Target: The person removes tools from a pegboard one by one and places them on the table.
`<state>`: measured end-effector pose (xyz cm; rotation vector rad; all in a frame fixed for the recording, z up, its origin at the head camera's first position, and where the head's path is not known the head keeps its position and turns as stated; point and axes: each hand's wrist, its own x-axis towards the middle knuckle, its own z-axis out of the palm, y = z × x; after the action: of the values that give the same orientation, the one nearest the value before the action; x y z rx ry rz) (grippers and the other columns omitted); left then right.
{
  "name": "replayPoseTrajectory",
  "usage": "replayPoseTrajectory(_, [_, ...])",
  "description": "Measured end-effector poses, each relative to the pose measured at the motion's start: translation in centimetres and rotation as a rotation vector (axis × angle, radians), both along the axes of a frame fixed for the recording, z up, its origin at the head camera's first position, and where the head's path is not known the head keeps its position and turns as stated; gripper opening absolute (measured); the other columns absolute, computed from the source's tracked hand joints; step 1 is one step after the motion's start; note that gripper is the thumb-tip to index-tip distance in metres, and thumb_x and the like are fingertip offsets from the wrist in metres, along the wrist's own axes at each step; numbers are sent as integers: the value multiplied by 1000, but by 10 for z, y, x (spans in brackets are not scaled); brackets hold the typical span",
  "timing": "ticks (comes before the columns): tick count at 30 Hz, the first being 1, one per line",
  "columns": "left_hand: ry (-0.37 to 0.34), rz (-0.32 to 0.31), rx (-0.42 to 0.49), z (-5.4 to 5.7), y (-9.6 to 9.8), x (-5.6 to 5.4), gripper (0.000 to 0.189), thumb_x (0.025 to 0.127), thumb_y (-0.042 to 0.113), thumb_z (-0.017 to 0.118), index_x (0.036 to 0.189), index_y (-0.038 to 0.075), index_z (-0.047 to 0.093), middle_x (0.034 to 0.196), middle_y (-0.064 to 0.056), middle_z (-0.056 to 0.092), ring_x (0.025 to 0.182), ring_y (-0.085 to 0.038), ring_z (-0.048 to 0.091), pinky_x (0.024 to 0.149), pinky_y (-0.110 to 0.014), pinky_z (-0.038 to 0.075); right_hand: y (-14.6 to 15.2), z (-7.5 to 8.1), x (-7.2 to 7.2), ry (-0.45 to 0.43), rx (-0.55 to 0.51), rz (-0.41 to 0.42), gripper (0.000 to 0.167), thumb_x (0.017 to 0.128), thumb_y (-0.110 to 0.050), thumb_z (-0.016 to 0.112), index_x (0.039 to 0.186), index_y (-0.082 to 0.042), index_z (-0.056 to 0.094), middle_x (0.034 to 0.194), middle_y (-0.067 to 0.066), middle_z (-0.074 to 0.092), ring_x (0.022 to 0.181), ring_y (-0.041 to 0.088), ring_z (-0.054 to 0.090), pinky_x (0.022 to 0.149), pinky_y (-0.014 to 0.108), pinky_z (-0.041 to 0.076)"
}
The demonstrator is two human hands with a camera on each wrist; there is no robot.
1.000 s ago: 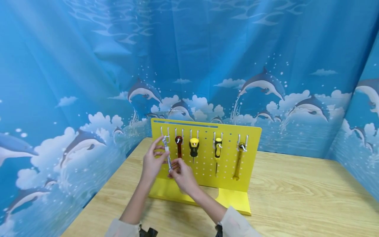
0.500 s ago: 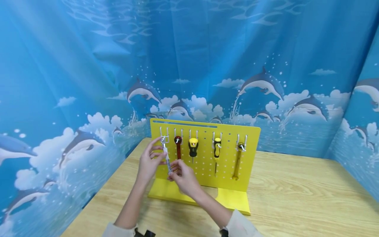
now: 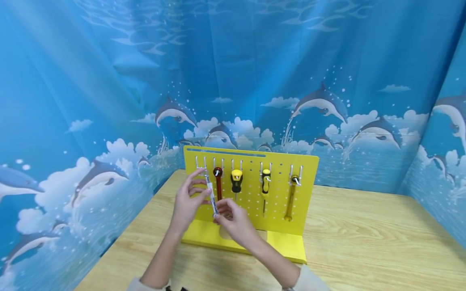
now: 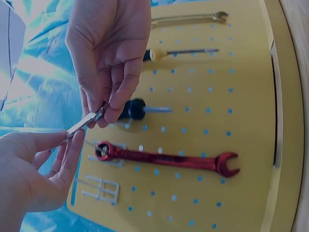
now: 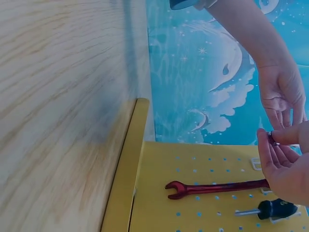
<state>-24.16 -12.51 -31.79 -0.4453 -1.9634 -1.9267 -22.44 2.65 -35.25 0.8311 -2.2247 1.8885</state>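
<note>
Seen from the head, at work with a silver tool (image 3: 213, 203), wrench-like in shape, before the left end of a yellow pegboard (image 3: 251, 182). Tilted slightly off upright, pinched near the top by the left hand (image 3: 186, 204) and at the lower end by the right hand (image 3: 233, 222). Held near the leftmost hook (image 3: 196, 161) and just beside the hanging red wrench (image 3: 219, 186). Judged to be mid-adjustment, though hard to say whether for hanging up or taking down. Likely to need a steady pinch at both ends next, with care around the red wrench and hook.

From the left wrist, spanned between the fingertips of both hands, apart from the leftmost hook. Grasped between thumb and fingers at each end, with only a short length of metal showing between.

From the right wrist, mostly hidden by fingers, with just a small dark end visible in the right hand's pinch. Well apart from the tabletop (image 5: 63, 121), with the left hand just beyond.
</note>
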Motion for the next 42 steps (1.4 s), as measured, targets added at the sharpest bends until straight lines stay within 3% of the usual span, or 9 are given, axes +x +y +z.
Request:
replayPoseTrajectory(7, [61,-30,-59,3,20,8,55,81,-8,64,131,8,48,100,-17,55,80,-27,59,62,-37,55,24,3,11,31,62,-39,22,86,-1,61,107,2,56,94,10,62,86,21,59,77,27,51])
replayPoseTrajectory(11, [96,-69,-80,10,34,19,53,80,-11,63,129,4,48,98,-17,55,79,-29,59,59,-36,55,39,2,18,53,99,-78,22,85,-2,63,106,1,57,93,8,62,85,20,59,77,28,51])
replayPoseTrajectory(16, [123,-154,-86,16,52,30,51,80,-14,61,128,-3,46,98,-19,55,79,-32,58,60,-35,56,59,-1,25,51,96,-109,23,84,-1,64,105,2,57,91,6,61,84,20,59,75,28,52])
replayPoseTrajectory(26, [110,-300,-72,10,88,35,52,81,-14,60,129,-2,45,100,-20,54,83,-35,58,62,-34,56,97,-8,43,96,86,-170,26,81,4,65,104,5,55,89,9,60,80,15,59,72,27,53])
replayPoseTrajectory(30, [118,-338,-71,5,104,36,54,80,-16,59,130,-4,44,101,-22,53,83,-36,58,63,-33,55,113,-12,49,125,89,-197,28,80,5,66,105,6,54,88,9,61,79,12,59,70,27,53])
replayPoseTrajectory(37, [107,-384,-54,-22,134,23,60,78,-15,60,133,5,44,104,-17,54,84,-28,60,63,-30,55,137,-20,58,171,97,-251,30,77,10,66,104,8,54,85,9,62,75,9,59,66,24,53])
replayPoseTrajectory(42, [90,-415,-46,-33,154,22,62,78,-15,60,133,7,45,103,-12,55,84,-24,60,63,-29,55,153,-26,63,171,132,-305,30,76,9,67,104,7,55,83,5,62,73,8,58,63,24,52])
